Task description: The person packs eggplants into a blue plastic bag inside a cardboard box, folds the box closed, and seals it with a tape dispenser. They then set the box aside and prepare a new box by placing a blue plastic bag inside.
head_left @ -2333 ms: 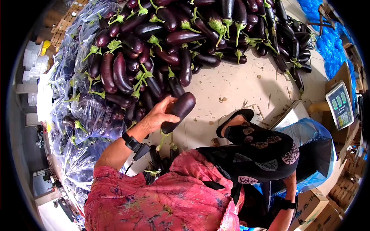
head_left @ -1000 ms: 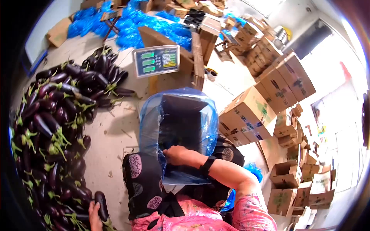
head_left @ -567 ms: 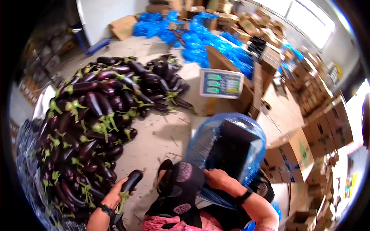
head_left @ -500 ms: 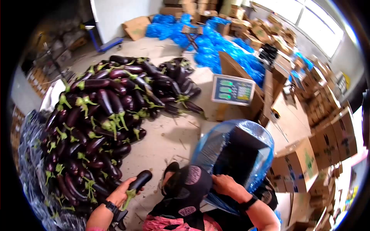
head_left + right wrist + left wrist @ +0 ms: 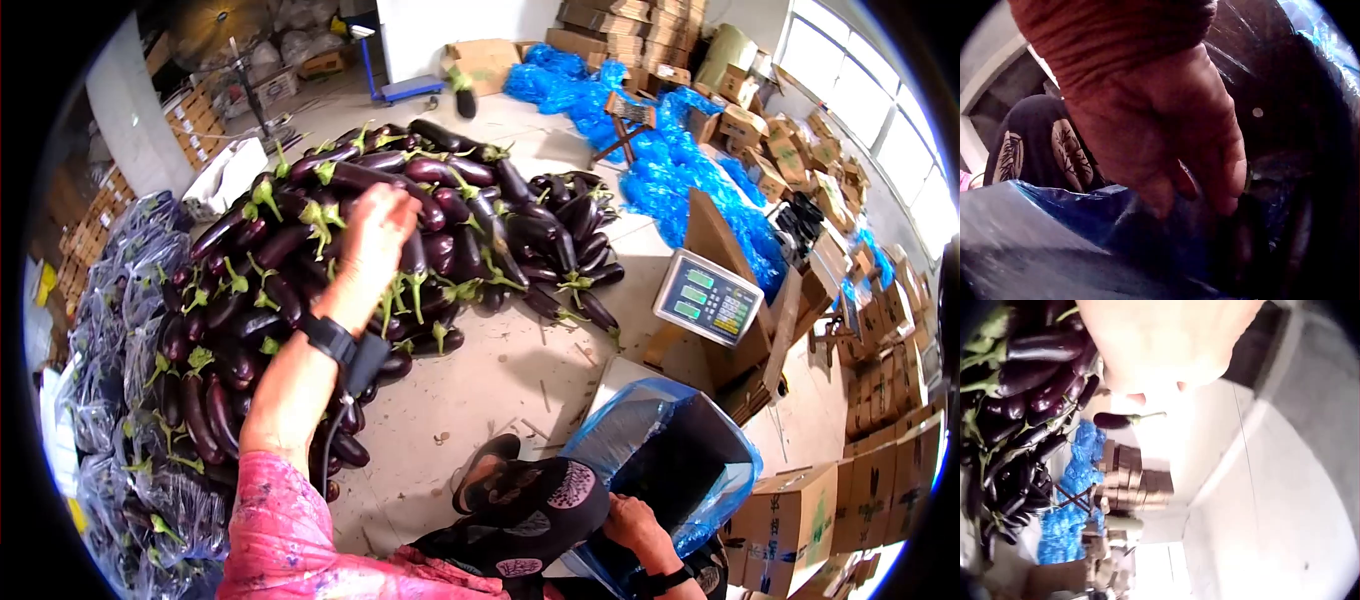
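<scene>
In the head view the left hand [image 5: 375, 235] is stretched out in the upper middle of the frame, above the eggplant pile [image 5: 250, 290]. Its fingers are loosely spread and hold nothing. Farther up the frame, well apart from those fingers, a single eggplant [image 5: 465, 101] hangs in mid-air over the floor. Its long axis runs roughly up and down the picture, green stem uppermost. It lies up and slightly right of the left hand, and the right hand [image 5: 632, 520] is much farther from it, at the bottom edge right of centre. There it rests on the rim of the blue bag [image 5: 620, 435] beside a dark patterned knee [image 5: 540, 500], with a weighing scale [image 5: 708, 297] right of centre. In the left wrist view the left hand [image 5: 1166, 337] fills the top, empty, and the eggplant [image 5: 1116, 420] floats just below the fingertips, lying level with its stem pointing right. The eggplant pile [image 5: 1022, 369] is at the upper left. In the right wrist view the right hand [image 5: 1166, 137] curls its fingers over the blue bag [image 5: 1054, 219], gripping the plastic edge.
</scene>
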A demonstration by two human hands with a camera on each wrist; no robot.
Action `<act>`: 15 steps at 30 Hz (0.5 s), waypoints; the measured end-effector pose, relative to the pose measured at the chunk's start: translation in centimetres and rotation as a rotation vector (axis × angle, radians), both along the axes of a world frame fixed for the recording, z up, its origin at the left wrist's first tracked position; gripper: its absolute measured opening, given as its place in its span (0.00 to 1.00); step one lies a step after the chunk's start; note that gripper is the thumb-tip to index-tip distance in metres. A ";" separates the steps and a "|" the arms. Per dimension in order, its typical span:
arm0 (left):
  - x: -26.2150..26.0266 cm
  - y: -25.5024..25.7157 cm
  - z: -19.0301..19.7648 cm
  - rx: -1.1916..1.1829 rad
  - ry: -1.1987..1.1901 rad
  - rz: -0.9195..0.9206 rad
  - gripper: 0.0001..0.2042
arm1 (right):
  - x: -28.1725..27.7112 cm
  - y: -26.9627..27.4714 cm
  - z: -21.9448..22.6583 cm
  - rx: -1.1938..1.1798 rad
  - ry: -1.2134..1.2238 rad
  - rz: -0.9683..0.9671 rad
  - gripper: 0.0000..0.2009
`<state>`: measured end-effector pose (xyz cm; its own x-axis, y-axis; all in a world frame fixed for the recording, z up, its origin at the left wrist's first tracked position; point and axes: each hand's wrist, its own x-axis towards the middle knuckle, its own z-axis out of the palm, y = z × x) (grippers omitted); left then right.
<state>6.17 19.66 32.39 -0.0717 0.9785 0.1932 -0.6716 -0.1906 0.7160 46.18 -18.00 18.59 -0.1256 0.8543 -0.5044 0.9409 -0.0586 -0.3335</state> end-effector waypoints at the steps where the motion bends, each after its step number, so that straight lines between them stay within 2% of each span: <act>1: 0.6 -2.1 -0.6 -0.070 0.109 -0.056 0.14 | 0.0 0.1 -0.3 0.011 0.002 -0.017 0.15; 2: 1.2 -5.0 -1.8 -0.150 0.214 -0.108 0.13 | 0.1 0.1 -0.6 0.016 0.003 -0.027 0.15; 4: 0.9 -10.4 -6.5 -0.313 0.393 -0.070 0.12 | 1.4 -0.4 -2.1 0.012 -0.024 -0.006 0.14; 6: -2.3 -16.1 -13.7 -0.472 0.529 -0.013 0.14 | 2.7 -1.4 -4.5 -0.018 -0.066 0.086 0.14; 7: -4.9 -20.0 -16.8 -0.528 0.622 0.051 0.15 | 1.8 -1.3 -2.6 -0.004 0.006 0.078 0.14; 8: -7.0 -23.2 -19.7 -0.572 0.715 0.100 0.17 | 2.1 -1.0 -2.6 -0.009 0.035 0.050 0.15; 9: -10.1 -26.5 -23.0 -0.647 0.859 0.176 0.18 | 2.9 -1.4 -3.3 -0.026 0.066 -0.011 0.17; 11: -15.8 -32.3 -25.3 -0.561 1.217 0.398 0.18 | 4.1 -2.2 -4.2 -0.064 0.112 -0.114 0.22; 12: -18.9 -34.3 -28.0 -0.537 1.246 0.630 0.18 | 4.6 -2.4 -4.6 -0.082 0.116 -0.144 0.24; 13: -20.7 -35.6 -25.0 -0.558 1.414 0.727 0.21 | 5.1 -2.3 -4.9 -0.087 0.130 -0.164 0.25; 15: -24.8 -36.2 -21.1 -0.417 1.742 1.005 0.29 | 5.8 -2.1 -5.4 -0.117 0.132 -0.160 0.27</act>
<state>-18.60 -16.58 11.25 -0.5248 0.7156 0.4610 0.8356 0.3298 0.4393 51.99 -20.11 13.18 -0.0650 0.8051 -0.5896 0.8651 -0.2490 -0.4354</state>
